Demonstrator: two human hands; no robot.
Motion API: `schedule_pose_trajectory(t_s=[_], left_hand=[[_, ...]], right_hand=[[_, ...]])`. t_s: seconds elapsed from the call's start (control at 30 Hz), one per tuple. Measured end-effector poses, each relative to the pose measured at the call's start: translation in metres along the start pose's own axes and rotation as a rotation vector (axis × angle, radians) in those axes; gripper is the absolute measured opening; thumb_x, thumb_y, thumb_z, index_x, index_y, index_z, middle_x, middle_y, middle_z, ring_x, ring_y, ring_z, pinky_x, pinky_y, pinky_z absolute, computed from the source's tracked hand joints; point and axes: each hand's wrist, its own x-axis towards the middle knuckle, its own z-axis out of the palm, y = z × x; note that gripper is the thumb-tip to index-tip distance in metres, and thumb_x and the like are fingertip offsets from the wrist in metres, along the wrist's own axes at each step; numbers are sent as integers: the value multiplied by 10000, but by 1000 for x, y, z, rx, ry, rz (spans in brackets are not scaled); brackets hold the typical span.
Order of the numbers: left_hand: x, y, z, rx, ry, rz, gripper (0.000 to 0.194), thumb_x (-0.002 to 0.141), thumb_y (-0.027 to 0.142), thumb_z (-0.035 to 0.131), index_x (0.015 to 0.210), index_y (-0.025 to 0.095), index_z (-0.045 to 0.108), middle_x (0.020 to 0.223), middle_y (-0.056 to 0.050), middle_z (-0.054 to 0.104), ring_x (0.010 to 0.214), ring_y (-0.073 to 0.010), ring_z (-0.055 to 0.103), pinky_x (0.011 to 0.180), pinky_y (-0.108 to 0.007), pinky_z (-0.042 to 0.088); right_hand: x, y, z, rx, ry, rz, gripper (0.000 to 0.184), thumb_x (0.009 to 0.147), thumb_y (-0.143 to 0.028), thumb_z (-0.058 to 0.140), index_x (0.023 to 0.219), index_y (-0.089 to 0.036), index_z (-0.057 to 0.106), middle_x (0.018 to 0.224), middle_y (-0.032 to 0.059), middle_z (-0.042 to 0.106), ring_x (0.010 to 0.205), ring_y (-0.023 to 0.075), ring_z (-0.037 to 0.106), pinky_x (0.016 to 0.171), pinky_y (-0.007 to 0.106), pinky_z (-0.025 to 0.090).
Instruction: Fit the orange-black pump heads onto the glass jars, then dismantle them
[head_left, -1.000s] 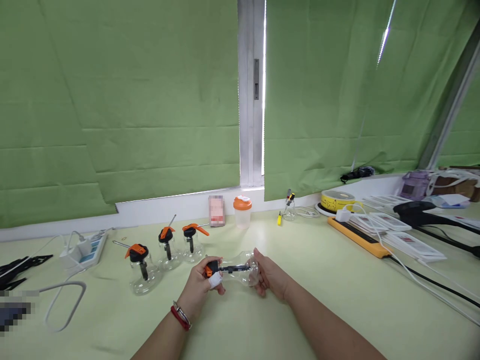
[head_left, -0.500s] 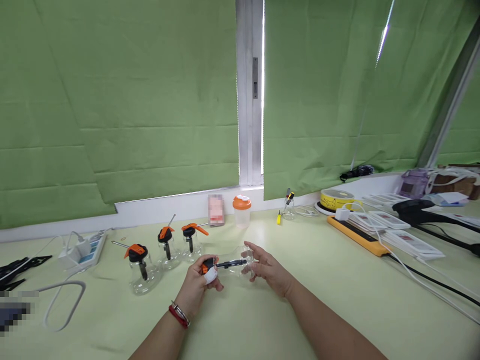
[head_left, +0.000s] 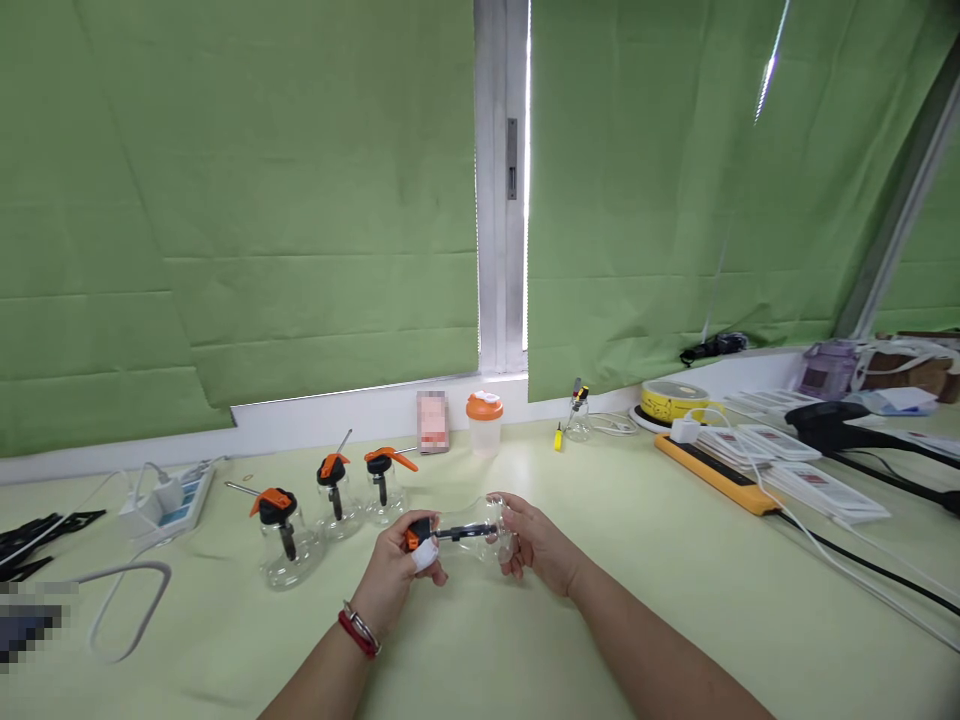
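**Left hand and right hand are holding a clear bottle sideways**

From where I'm standing, the left hand's grip is clasping the bottle's black-and-orange top, its fingers curling around that end. A white wrapping is covering part of the thumb, and a red band is circling the wrist beside a silver-coloured bracelet. The right hand's grip is cupping the wide base from the opposite end. Between them the bottle is pointing its top to the left, and a slim black tube is running along its inside. I can't tell whether its underside is touching the bench.

Just to the left, three similar bottles are standing upright: a nearest bottle, a middle bottle and a farther bottle. Each is wearing a black-and-orange cap with a metal rod slanting out.

Beyond the hands, a cup with an orange lid is standing near the wall, with a pinkish upright item beside it, its front blurred. To the right, a small clear jar is holding some tools, and a yellow tin is sitting farther along. An orange-and-black power strip is lying in front of the tin, bordering some flat white packs. Behind everything, green blinds are hanging over the window.
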Motion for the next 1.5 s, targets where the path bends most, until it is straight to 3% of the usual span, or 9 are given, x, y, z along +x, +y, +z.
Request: schedule_pose_trajectory(t_s=[0.6, 1.5], left_hand=[[1, -2, -4, 63, -20, 9, 375, 696, 298, 714, 1002, 169, 540, 563, 67, 554, 460, -147, 623, 521, -260, 441], [2, 0, -3, 105, -27, -6, 384, 694, 341, 701, 1012, 175, 564, 566, 64, 555, 472, -156, 627, 558, -303, 487]], right_hand=[[0, 1, 0, -28, -8, 39, 479, 842, -569, 454, 1182, -232, 437, 789, 23, 624, 422, 83, 541, 339, 166, 319], [-2, -4, 3, -64, 14, 61, 518, 824, -617, 440, 1167, -229, 446, 784, 27, 642, 409, 71, 514, 347, 163, 300]])
